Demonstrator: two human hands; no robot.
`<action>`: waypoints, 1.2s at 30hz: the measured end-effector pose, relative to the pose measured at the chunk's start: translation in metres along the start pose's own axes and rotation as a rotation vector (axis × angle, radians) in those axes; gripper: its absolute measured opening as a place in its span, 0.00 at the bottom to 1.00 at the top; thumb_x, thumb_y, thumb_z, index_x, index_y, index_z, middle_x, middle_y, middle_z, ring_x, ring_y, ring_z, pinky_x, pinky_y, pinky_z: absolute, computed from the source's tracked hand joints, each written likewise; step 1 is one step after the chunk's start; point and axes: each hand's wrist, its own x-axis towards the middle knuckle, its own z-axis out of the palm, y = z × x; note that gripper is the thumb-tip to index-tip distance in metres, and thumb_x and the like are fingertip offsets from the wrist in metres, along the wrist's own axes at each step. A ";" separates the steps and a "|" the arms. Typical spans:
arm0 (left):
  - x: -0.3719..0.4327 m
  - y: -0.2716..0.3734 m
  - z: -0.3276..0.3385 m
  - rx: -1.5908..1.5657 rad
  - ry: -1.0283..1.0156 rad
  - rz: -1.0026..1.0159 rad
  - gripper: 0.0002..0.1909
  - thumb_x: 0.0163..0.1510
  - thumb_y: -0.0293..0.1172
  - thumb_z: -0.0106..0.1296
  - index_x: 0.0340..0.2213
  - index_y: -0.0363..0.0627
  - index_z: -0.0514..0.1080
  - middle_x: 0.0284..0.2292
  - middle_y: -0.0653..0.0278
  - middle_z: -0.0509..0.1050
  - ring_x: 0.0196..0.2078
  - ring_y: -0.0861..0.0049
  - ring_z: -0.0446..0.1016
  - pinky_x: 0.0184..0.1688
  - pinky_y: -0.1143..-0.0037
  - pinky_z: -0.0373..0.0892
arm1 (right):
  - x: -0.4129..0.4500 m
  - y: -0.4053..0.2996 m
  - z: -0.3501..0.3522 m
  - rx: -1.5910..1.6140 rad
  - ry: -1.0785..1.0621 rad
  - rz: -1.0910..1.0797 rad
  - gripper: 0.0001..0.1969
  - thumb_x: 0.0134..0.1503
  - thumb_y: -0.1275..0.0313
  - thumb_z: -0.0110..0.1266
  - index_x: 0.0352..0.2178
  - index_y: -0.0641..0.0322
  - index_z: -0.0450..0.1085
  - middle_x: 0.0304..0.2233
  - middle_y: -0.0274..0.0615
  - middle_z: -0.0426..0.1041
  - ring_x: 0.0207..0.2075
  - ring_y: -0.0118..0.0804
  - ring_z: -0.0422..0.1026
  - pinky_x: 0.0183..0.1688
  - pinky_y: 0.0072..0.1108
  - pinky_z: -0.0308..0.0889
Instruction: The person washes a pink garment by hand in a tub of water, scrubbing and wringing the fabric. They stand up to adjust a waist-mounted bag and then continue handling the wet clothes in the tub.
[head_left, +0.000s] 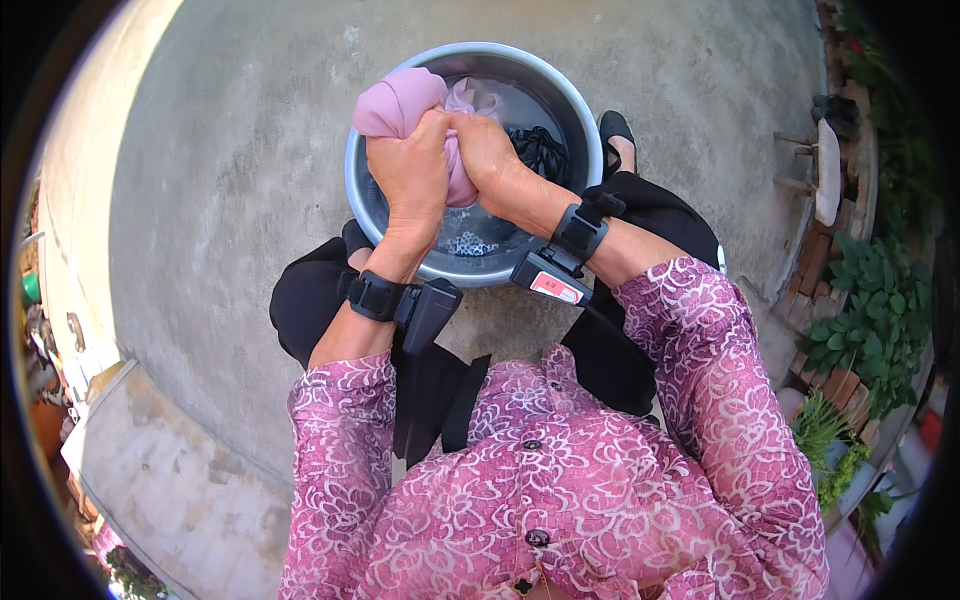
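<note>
Both of my hands grip one pink cloth (401, 101) above a round metal basin (587, 142). My left hand (411, 165) is closed around it, and a smooth bundled part bulges out past the fingers. Close beside it, my right hand (491, 154) clasps the same cloth, which hangs down between the two wrists. More pale pink fabric trails behind the hands over the water (517, 94). Dark wet cloth (538, 154) lies in the basin on the right. A blue-and-white patterned piece (471, 244) shows near its front side. My fingertips are mostly hidden.
The basin stands on a concrete floor (240, 150) between my feet, with a black shoe (616, 131) close by its right rim. Off to the right are a small stool (825, 172), bricks (814, 262) and leafy plants (874, 322). A low concrete ledge (187, 480) runs at lower left.
</note>
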 end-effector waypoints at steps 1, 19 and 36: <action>0.000 0.001 0.000 0.004 0.006 -0.008 0.10 0.45 0.20 0.47 0.32 0.34 0.71 0.31 0.64 0.73 0.33 0.81 0.71 0.37 0.81 0.66 | 0.002 0.001 0.000 -0.002 -0.003 0.010 0.17 0.54 0.64 0.41 0.34 0.69 0.68 0.32 0.44 0.71 0.34 0.32 0.67 0.36 0.23 0.62; 0.005 0.023 -0.006 -0.272 -0.110 -0.060 0.08 0.45 0.24 0.50 0.30 0.37 0.70 0.28 0.67 0.73 0.31 0.84 0.70 0.36 0.82 0.65 | -0.002 -0.021 -0.019 -0.048 -0.161 -0.205 0.16 0.51 0.64 0.47 0.35 0.68 0.68 0.31 0.39 0.71 0.33 0.27 0.68 0.37 0.18 0.62; -0.001 0.028 -0.025 -0.520 -0.454 -0.509 0.18 0.43 0.20 0.50 0.39 0.34 0.66 0.37 0.60 0.71 0.42 0.75 0.68 0.49 0.77 0.61 | 0.001 -0.055 -0.043 -0.181 -0.318 -0.267 0.24 0.47 0.60 0.56 0.42 0.66 0.65 0.37 0.40 0.70 0.38 0.27 0.67 0.40 0.19 0.62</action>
